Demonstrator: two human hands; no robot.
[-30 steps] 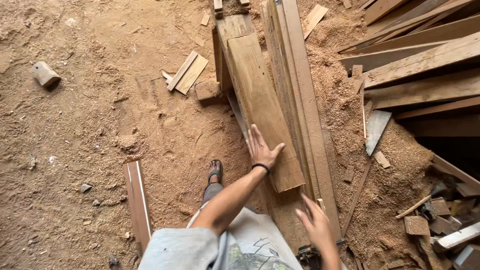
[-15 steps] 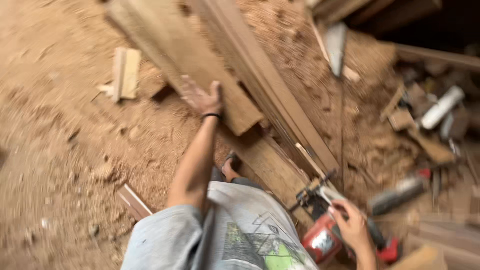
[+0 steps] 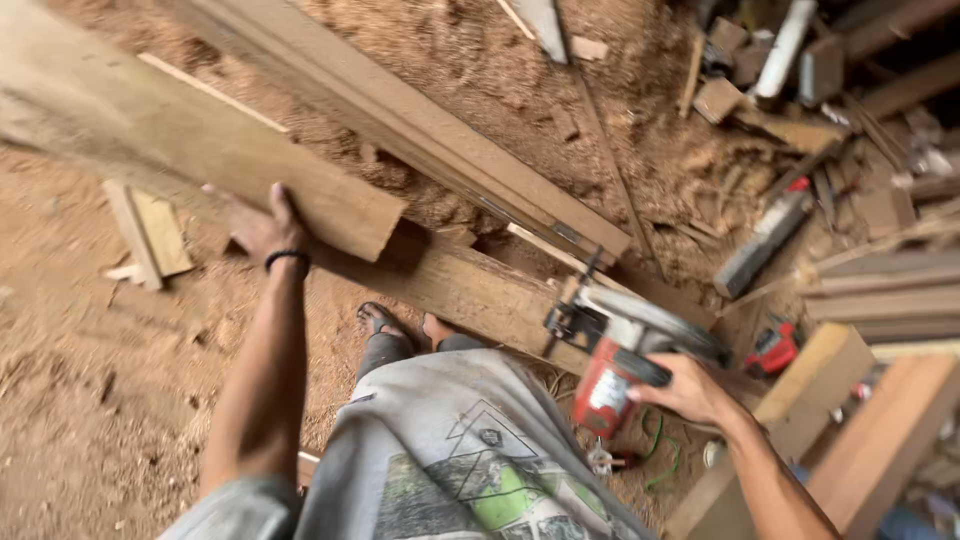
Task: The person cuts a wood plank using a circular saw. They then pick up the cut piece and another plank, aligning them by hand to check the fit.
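My left hand (image 3: 262,228), with a black band at the wrist, grips the near edge of a wide wooden plank (image 3: 180,140) and holds its end up off the stack. My right hand (image 3: 688,388) is closed on the black handle of a red circular saw (image 3: 620,350), lifted beside my right knee. Under the raised plank lies a thicker beam (image 3: 470,290), and another long plank (image 3: 420,120) runs diagonally behind it. My feet in sandals (image 3: 380,320) stand on the sawdust just below the beam.
Sawdust covers the ground (image 3: 80,380). Small offcut boards (image 3: 150,235) lie at the left. At the right is a heap of wood scraps, a white pipe (image 3: 785,45), a grey block (image 3: 765,245), a small red tool (image 3: 772,348) and stacked boards (image 3: 880,300).
My left hand went from resting flat on the plank to gripping and lifting its end. My right hand picked up the red saw. The view swung to the right.
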